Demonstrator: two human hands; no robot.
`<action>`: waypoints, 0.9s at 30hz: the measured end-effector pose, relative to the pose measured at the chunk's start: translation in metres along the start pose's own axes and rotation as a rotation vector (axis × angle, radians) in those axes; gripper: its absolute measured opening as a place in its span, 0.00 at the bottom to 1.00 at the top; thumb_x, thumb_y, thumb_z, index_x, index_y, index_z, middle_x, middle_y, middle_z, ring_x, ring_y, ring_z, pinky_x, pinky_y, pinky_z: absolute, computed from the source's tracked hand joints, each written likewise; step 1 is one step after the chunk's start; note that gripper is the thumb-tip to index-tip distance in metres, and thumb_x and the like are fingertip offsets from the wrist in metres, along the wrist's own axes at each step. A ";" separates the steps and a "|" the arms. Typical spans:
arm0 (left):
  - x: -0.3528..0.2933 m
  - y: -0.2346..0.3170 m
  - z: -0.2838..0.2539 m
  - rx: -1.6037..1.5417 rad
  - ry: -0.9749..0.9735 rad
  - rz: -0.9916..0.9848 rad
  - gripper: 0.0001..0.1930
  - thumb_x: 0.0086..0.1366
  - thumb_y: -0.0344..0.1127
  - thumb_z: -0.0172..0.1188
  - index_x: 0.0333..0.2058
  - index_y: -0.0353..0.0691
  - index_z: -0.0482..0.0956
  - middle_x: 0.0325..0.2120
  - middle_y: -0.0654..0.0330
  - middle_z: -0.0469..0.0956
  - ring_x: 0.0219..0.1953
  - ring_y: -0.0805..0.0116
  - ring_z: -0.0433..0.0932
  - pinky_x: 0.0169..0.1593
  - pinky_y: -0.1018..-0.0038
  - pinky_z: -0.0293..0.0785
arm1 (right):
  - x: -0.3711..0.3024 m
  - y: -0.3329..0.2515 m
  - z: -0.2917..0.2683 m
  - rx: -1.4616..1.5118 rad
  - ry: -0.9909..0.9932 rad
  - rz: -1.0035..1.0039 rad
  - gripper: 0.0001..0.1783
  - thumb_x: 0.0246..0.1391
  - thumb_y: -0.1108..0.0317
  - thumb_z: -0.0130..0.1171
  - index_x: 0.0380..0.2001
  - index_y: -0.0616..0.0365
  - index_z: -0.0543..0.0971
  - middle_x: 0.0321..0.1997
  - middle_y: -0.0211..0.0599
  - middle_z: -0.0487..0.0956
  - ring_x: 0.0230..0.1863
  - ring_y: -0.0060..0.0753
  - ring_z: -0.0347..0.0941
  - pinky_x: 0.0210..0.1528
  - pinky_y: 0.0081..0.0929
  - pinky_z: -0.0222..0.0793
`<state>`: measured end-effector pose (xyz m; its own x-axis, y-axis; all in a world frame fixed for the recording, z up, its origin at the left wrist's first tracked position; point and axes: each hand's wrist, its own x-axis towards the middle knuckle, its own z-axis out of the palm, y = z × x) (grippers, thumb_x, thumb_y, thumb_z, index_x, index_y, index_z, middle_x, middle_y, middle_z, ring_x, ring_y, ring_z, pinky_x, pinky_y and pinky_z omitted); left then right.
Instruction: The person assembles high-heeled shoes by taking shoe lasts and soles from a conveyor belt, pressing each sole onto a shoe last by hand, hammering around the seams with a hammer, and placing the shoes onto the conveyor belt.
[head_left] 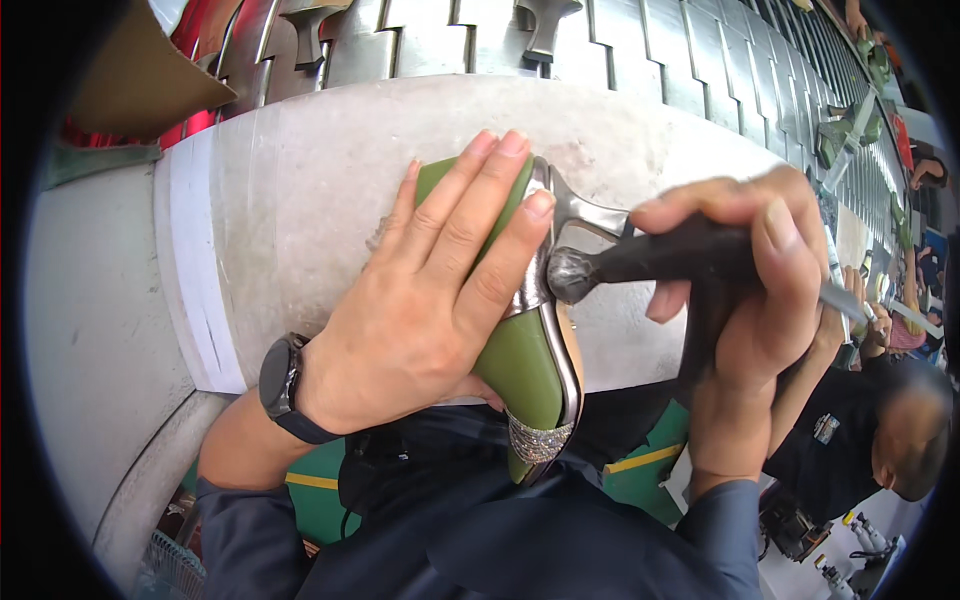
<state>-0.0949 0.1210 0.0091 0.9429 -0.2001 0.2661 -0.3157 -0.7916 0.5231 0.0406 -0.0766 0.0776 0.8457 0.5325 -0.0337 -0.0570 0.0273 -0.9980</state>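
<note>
A high-heeled shoe lies under my left hand, built on a green last, with a silver band round its middle and a glittering strap near the toe. Its toe points toward me and its sole faces right. My left fingers stretch across the upper and grip it, the thumb partly hidden beneath. A silver heel juts out to the right. My right hand is wrapped round a dark hammer. The hammer's rounded metal face is right at the sole, just below the heel; whether it touches I cannot tell.
The pale worktop borders a metal slat conveyor, where more silver-heeled pieces stand. A brown curved sheet hangs over the far left corner. At the right, a person in dark clothing sits close by, with others beyond.
</note>
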 end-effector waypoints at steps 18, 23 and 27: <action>-0.005 0.003 -0.005 -0.066 -0.015 -0.018 0.67 0.44 0.48 0.84 0.76 0.34 0.50 0.75 0.32 0.50 0.76 0.27 0.54 0.74 0.37 0.54 | 0.008 -0.006 -0.001 -0.003 -0.099 0.169 0.15 0.67 0.59 0.51 0.36 0.62 0.74 0.34 0.62 0.85 0.12 0.29 0.72 0.16 0.18 0.70; -0.004 0.005 -0.002 -0.030 0.011 0.005 0.79 0.25 0.49 0.87 0.76 0.32 0.48 0.76 0.33 0.47 0.77 0.31 0.52 0.73 0.35 0.58 | 0.000 -0.014 -0.005 -0.040 -0.124 0.161 0.15 0.67 0.60 0.51 0.37 0.63 0.76 0.35 0.62 0.85 0.13 0.31 0.74 0.17 0.19 0.71; -0.011 0.029 0.009 0.034 0.070 -0.118 0.78 0.26 0.49 0.88 0.76 0.32 0.50 0.77 0.34 0.47 0.79 0.34 0.49 0.74 0.34 0.51 | -0.031 -0.018 -0.017 -0.017 -0.041 0.130 0.15 0.68 0.61 0.53 0.37 0.63 0.79 0.35 0.56 0.87 0.16 0.29 0.76 0.20 0.20 0.72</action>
<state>-0.1131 0.0954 0.0145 0.9632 -0.0647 0.2609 -0.1981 -0.8269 0.5263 0.0241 -0.1080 0.0959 0.8093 0.5648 -0.1614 -0.1560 -0.0583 -0.9860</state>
